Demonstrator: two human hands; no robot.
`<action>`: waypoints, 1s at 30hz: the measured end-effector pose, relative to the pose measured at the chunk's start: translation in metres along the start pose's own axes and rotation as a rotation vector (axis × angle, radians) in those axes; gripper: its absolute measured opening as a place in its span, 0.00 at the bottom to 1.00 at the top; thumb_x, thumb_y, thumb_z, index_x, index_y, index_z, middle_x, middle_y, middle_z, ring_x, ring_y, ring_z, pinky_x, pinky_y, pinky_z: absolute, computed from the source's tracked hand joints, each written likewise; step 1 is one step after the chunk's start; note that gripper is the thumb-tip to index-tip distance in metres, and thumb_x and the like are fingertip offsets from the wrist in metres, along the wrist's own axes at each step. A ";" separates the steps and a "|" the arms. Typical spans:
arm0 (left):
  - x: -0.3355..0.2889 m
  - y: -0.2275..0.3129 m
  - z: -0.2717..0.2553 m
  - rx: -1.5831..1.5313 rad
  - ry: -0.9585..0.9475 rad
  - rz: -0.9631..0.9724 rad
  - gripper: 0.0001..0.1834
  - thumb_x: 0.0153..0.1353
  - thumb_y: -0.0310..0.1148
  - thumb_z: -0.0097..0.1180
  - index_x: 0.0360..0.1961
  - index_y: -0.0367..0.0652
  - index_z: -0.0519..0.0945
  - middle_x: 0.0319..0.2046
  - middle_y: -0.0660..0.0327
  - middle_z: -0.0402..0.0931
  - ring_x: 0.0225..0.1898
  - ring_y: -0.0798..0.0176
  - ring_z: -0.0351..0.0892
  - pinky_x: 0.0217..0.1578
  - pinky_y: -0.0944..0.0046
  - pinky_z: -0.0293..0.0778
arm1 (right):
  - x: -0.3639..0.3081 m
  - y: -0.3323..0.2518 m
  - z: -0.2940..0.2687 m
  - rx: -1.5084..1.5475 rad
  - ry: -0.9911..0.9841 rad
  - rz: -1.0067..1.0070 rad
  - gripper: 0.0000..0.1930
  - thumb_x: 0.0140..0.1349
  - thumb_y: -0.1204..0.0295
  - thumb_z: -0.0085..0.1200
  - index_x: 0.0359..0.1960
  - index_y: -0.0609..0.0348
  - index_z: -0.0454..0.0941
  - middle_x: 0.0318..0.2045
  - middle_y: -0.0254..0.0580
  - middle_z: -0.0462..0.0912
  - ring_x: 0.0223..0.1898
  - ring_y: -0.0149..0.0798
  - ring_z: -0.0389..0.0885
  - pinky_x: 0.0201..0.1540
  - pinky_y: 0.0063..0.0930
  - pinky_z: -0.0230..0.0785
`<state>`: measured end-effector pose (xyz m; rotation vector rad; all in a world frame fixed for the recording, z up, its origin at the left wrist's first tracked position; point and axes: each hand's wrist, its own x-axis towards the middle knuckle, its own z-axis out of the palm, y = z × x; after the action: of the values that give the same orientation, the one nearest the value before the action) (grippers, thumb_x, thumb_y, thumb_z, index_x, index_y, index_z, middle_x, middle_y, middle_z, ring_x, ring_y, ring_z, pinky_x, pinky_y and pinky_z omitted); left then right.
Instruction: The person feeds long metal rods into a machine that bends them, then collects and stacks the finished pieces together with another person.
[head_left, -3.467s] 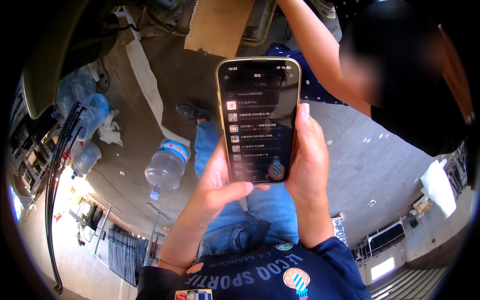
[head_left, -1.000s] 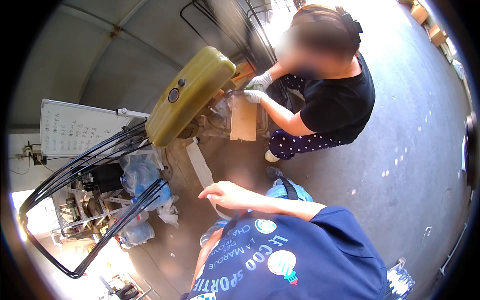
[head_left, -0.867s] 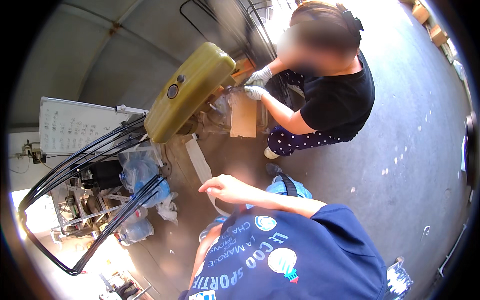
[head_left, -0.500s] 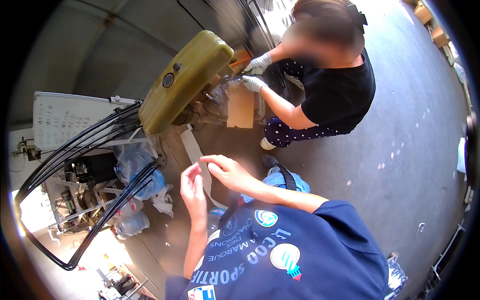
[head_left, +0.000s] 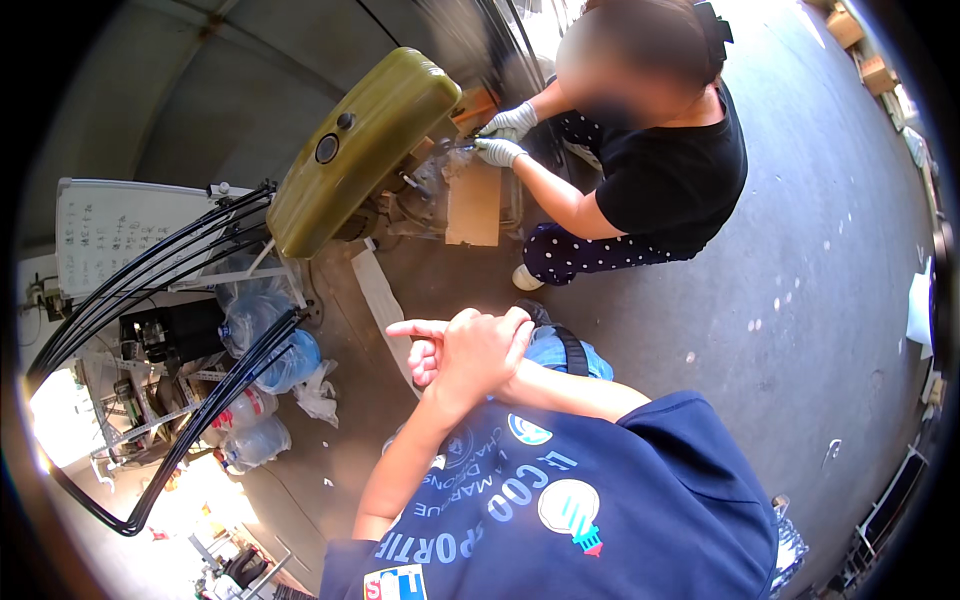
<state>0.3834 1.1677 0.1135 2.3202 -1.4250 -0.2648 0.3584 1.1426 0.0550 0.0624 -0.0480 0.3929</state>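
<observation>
In front of my chest my two hands are crossed. My left hand (head_left: 480, 350) is closed over the back of my right hand near the wrist. From under it, my right hand (head_left: 424, 358) points to the left with its index finger stretched out and apart, while its other fingers are loosely curled; nothing shows in it. Much of the right palm and wrist is hidden behind the left hand. Beyond them hangs a long pale strip (head_left: 380, 295). A co-worker's white-gloved hands (head_left: 505, 138) work at a machine with an olive-green housing (head_left: 365, 150).
A brown cardboard piece (head_left: 473, 205) hangs at the machine's front. Bundled black cables (head_left: 150, 260) loop down on the left, before a whiteboard (head_left: 120, 235). Plastic water bottles (head_left: 255, 440) stand near a shelf rack. The co-worker (head_left: 670, 170) is close at the upper right.
My left hand has moved right and closed over my right hand; before, the two were apart with fingers spread. The co-worker's gloved hands stay at the machine.
</observation>
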 end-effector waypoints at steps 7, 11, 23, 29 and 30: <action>-0.009 0.000 0.001 0.071 0.006 -0.056 0.03 0.49 0.33 0.51 0.24 0.47 0.75 0.14 0.58 0.73 0.17 0.57 0.71 0.25 0.61 0.66 | 0.007 0.006 0.010 -0.019 0.055 0.048 0.19 0.59 0.67 0.39 0.51 0.62 0.59 0.14 0.28 0.57 0.18 0.25 0.58 0.26 0.19 0.56; -0.013 0.000 0.002 0.065 0.037 -0.060 0.03 0.49 0.32 0.51 0.24 0.47 0.75 0.13 0.58 0.72 0.16 0.57 0.71 0.25 0.61 0.66 | 0.008 0.012 0.006 0.005 0.072 0.094 0.18 0.60 0.66 0.38 0.50 0.61 0.60 0.14 0.28 0.56 0.18 0.25 0.57 0.26 0.19 0.57; -0.017 0.006 0.003 0.113 0.050 -0.069 0.04 0.50 0.33 0.51 0.24 0.46 0.75 0.13 0.58 0.72 0.16 0.57 0.71 0.25 0.61 0.66 | 0.005 0.014 0.003 -0.006 0.005 0.142 0.15 0.62 0.66 0.37 0.48 0.60 0.62 0.14 0.27 0.55 0.17 0.25 0.57 0.26 0.20 0.58; -0.015 0.009 0.000 0.097 0.066 -0.077 0.04 0.50 0.33 0.51 0.25 0.46 0.76 0.13 0.57 0.72 0.16 0.56 0.71 0.24 0.60 0.65 | 0.006 0.015 0.008 0.029 0.084 0.176 0.15 0.64 0.64 0.35 0.48 0.59 0.63 0.13 0.27 0.54 0.16 0.25 0.56 0.25 0.20 0.58; -0.013 0.014 -0.003 0.055 0.116 -0.072 0.04 0.50 0.33 0.51 0.25 0.46 0.76 0.13 0.57 0.72 0.16 0.55 0.71 0.24 0.59 0.65 | 0.006 0.014 0.011 0.026 0.102 0.175 0.15 0.64 0.63 0.36 0.48 0.59 0.63 0.13 0.27 0.54 0.15 0.25 0.56 0.25 0.20 0.58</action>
<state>0.3675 1.1746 0.1214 2.3928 -1.3105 -0.1110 0.3580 1.1569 0.0674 0.0636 0.0526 0.5707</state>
